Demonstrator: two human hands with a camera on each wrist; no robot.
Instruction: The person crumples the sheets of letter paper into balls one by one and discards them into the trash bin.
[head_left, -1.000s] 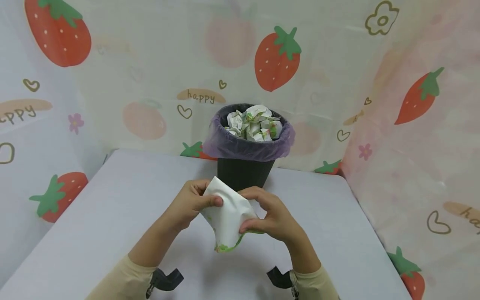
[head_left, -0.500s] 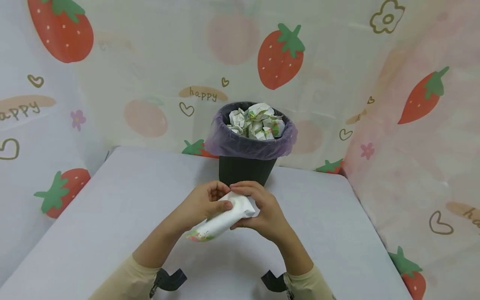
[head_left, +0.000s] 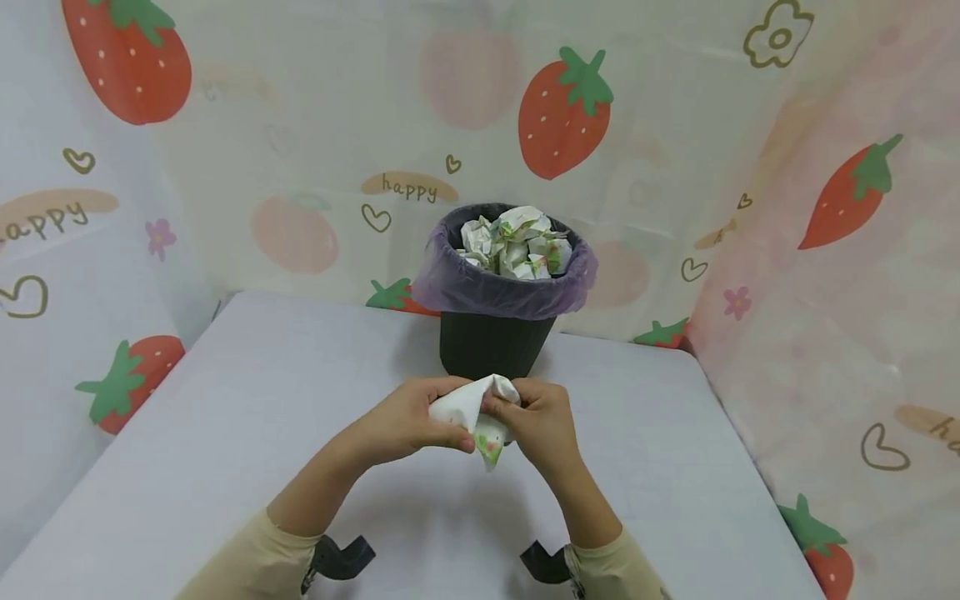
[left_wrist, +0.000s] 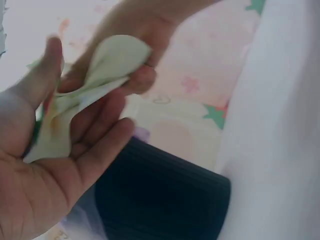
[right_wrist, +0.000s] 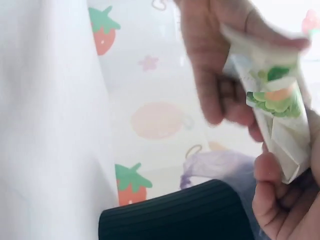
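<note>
Between my two hands, a piece of white paper [head_left: 456,406] with green and pink print is folded and bunched up. My left hand [head_left: 405,423] holds its left side, thumb on the near face. At the other side my right hand [head_left: 551,425] grips the paper, its thumb pressed into a fold. A printed corner hangs down between the thumbs. In the right wrist view the paper [right_wrist: 285,130] is creased into a narrow strip with a green pattern. Seen from the left wrist, the paper [left_wrist: 117,57] spans from hand to hand.
Behind the hands a black bin [head_left: 487,342] stands on the white-covered table [head_left: 315,350]. A purple bag [head_left: 502,300] lines it, and several crumpled printed papers [head_left: 517,237] fill its top. Strawberry-printed sheets [head_left: 300,108] hang around the table.
The paper was spread wider a second ago, then rolled narrower; now it is folded with a corner pointing down. My hands have drawn closer together, and the right fingers have closed in on it.
</note>
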